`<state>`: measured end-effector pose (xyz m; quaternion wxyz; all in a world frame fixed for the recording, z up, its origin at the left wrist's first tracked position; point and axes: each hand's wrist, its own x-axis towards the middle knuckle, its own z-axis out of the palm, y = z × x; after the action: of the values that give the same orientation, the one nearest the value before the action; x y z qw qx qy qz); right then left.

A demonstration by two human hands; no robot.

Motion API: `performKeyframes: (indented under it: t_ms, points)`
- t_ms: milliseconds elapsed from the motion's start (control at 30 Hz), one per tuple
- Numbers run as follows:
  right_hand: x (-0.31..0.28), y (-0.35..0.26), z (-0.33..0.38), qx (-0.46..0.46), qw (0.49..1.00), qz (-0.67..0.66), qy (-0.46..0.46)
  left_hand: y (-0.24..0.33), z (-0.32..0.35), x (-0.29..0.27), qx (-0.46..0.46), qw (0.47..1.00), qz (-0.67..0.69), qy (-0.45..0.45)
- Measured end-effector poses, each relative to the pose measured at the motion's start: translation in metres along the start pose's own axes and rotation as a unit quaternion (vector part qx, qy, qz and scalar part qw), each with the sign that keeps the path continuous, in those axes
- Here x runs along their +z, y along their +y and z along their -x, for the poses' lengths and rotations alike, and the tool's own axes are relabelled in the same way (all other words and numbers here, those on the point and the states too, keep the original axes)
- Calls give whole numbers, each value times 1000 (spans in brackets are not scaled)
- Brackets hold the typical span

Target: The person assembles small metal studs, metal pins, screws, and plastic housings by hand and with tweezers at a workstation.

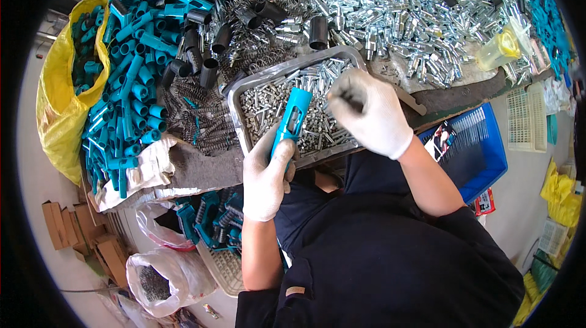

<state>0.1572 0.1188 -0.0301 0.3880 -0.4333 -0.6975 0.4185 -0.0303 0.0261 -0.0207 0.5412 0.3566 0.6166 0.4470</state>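
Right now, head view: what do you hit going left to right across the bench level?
yellow bag → pile of teal plastic tubes → dark springs → left hand holding a teal tube over the metal tray → right hand → blue crate → white basket

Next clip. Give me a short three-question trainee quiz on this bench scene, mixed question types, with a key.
1. True or false: the left hand holds a teal plastic handle over the metal tray.
2. Multiple choice: what fills the metal tray? A) black springs B) small silver metal parts C) teal tubes
3. Fill in: the yellow bag at the bench's left end holds ____ plastic parts.

Key
1. True; the gloved fingers wrap its lower end.
2. B; the small silver metal parts cover its floor, and the right hand is closed above them, blurred.
3. Teal.
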Motion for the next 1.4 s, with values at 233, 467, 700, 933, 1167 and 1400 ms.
performKeyframes:
  t_ms: [233,467,700,933,1167,1400]
  points:
    - [21,3,11,-180,980,50,64,6,-1,14,0,1000,-20,9]
    - [41,18,12,-245,949,167,106,-5,-7,26,166,950,-238,113]
    - [31,-1,17,18,980,-126,154,-9,-2,32,186,952,-217,111]
    - [21,10,19,115,874,-456,-119,13,4,35,105,992,-58,31]
    - [19,13,15,139,857,-496,21,6,-25,30,144,978,-138,68]
    - [6,29,15,265,741,-617,8,-11,-53,20,241,825,-508,53]
